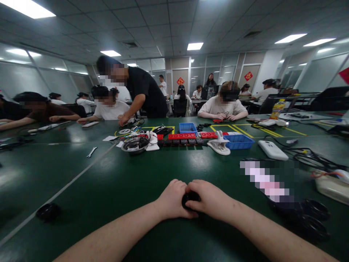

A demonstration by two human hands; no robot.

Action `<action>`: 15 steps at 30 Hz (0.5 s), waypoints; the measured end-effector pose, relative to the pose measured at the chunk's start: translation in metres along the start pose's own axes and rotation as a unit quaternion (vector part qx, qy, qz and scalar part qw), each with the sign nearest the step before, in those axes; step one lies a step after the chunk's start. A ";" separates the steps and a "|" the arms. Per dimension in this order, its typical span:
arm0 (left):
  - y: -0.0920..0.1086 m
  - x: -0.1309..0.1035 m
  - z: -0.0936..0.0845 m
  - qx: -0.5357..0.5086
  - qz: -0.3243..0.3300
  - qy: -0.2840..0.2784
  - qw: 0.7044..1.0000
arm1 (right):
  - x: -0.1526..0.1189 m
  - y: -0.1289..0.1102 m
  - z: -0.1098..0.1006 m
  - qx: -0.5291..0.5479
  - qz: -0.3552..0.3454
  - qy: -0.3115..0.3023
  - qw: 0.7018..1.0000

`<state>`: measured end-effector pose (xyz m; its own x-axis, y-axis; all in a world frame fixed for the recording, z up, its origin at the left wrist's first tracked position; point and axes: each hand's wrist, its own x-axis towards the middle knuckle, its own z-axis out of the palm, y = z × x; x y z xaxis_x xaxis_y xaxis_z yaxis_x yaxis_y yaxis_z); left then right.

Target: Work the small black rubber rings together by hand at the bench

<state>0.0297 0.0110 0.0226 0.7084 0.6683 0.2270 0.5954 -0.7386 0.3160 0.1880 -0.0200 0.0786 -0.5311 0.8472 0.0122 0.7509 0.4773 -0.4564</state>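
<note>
Above the near part of the green table (120, 189), my left hand (174, 200) and my right hand (208, 198) meet. Between them is a small black round part (191, 198), mostly covered by my fingers. Both hands are closed on it, the left from its side and the right with thumb and fingers around the near face. A black ring-shaped part (48, 212) lies far to the left of my hands. To the right are two more black rings, an upper ring (315, 210) and a lower ring (314, 228).
Across the table's middle run red socket strips (182, 136), a metal bowl (133, 146), a white clip base (219, 145) and a blue bin (239, 142). A wrench (92, 152) lies left. A white device (272, 150) and cables are at right. Several people work beyond.
</note>
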 end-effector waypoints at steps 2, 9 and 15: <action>-0.002 0.001 0.000 -0.022 0.004 -0.014 1.000 | -0.002 -0.001 -0.003 -0.001 -0.035 -0.016 0.999; -0.011 0.003 -0.004 -0.131 0.047 -0.052 0.989 | -0.007 -0.008 -0.003 0.026 -0.150 -0.051 0.987; -0.009 0.003 -0.007 -0.144 0.022 -0.073 0.987 | -0.003 -0.004 0.015 0.026 -0.195 -0.022 0.980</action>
<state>0.0237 0.0201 0.0270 0.7907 0.6005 0.1189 0.4450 -0.6972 0.5620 0.1804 -0.0276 0.0667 -0.7912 0.5908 0.1579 0.4666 0.7501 -0.4686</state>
